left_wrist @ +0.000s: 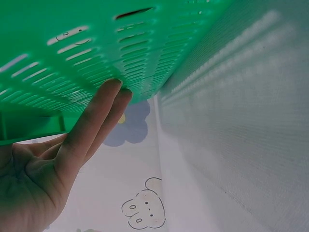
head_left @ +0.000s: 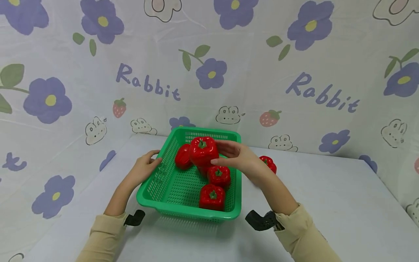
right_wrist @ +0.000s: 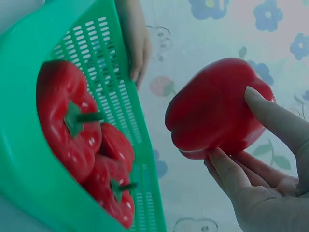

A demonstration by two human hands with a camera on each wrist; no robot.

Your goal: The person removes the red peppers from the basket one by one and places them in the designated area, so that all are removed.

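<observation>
My right hand [head_left: 240, 156] holds a red bell pepper [head_left: 203, 154] above the green basket [head_left: 186, 211], thumb on one side and fingers on the other. The right wrist view shows this pepper [right_wrist: 217, 108] up close, raised beyond the basket's rim. My left hand [head_left: 146, 166] grips the basket's left rim. Its straight fingers [left_wrist: 94, 121] lie along the outside of the slotted wall in the left wrist view. Several red peppers lie inside the basket, among them one at the front right [head_left: 212, 198] with its green stem up and one by the left wall [head_left: 182, 157].
Another red pepper [head_left: 269, 164] lies on the white table [head_left: 327, 203] right of the basket, partly hidden behind my right forearm. A cloth backdrop [head_left: 255, 72] printed with flowers and rabbits hangs behind the table. Black wrist mounts [head_left: 260, 220] sit at both cuffs.
</observation>
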